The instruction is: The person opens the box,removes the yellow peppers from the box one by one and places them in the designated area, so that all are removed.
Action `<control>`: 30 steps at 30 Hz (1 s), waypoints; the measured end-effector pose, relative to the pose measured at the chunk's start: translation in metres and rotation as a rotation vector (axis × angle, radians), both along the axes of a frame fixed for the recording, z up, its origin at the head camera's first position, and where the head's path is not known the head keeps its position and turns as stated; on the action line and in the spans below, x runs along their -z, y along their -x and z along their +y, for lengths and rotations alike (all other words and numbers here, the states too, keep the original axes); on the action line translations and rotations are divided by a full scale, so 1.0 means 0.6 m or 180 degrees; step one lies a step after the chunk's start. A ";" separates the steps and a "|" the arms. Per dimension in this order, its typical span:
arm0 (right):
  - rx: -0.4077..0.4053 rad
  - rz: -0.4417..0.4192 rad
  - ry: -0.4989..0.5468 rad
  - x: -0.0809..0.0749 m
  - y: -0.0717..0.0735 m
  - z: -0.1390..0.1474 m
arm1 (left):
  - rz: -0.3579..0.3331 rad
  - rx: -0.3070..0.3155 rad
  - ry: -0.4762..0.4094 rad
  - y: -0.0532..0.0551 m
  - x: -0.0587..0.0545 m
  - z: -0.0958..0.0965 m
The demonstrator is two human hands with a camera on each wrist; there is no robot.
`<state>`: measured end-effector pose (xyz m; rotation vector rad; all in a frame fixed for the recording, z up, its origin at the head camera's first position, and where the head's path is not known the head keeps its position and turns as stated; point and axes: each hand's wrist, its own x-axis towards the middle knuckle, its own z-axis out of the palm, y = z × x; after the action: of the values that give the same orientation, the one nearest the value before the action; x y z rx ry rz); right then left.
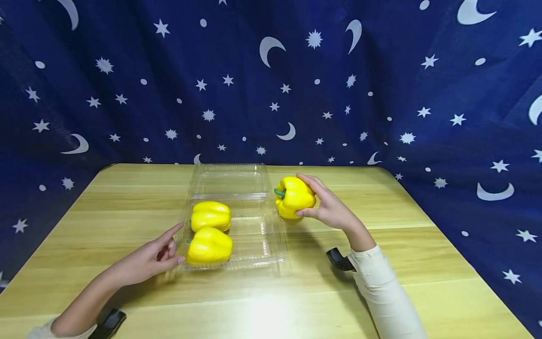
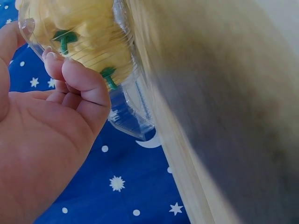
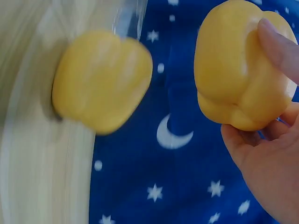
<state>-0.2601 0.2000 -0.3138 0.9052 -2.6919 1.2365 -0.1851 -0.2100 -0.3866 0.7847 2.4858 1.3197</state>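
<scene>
Left hand (image 1: 154,258) rests on the bench (image 1: 127,212) at the near-left corner of the clear clamshell box (image 1: 254,235); index finger straight, pointing along the box's left edge, other fingers (image 2: 77,79) loosely curled against the plastic wall, gripping nothing. Box lies open, lid (image 1: 230,179) folded flat to the far side. 2 yellow peppers sit in the tray's left half: near pepper (image 1: 209,246) just beside the left thumb, far pepper (image 1: 211,215) touching it behind. Tray's right half holds nothing. Just right of the box, the right hand (image 1: 332,207) holds a 3rd pepper (image 1: 294,197), green stem (image 1: 279,192) pointing left toward the box; fingers wrapped over the top and far side, thumb under, clamped on the body. It looks raised a little off the bench, but I can't tell for sure from the head view. Right wrist view shows the grip on the blossom end, with the lobes seated in the palm (image 3: 266,163). Handling call: the pepper looks light, with a smooth glossy skin, so likely slippery; firm shell, probably hollow, so hold it across the widest lobes with a broad grip, not by the stem. The box is thin, flexible plastic and would likely slide or flex if bumped. Starred blue cloth (image 1: 381,94) hangs behind the bench.
</scene>
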 end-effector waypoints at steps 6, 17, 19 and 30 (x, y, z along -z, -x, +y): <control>0.0386 -0.0056 0.0058 0.003 0.029 0.052 | 0.0132 0.0018 -0.0062 0.000 0.003 0.000; 0.0616 -0.0307 0.0076 0.026 0.063 0.110 | 0.0016 0.0041 -0.0161 0.000 0.002 0.001; 0.0598 -0.0309 0.0066 0.028 0.066 0.115 | 0.0008 0.0032 -0.0152 0.000 0.002 0.001; 0.0556 -0.0637 -0.0169 0.045 0.080 0.139 | 0.0029 -0.0002 -0.0133 -0.001 -0.002 0.004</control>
<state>-0.3080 0.2837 -0.3411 0.5619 -2.8946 1.2867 -0.1847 -0.2075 -0.3857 0.8010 2.4732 1.3752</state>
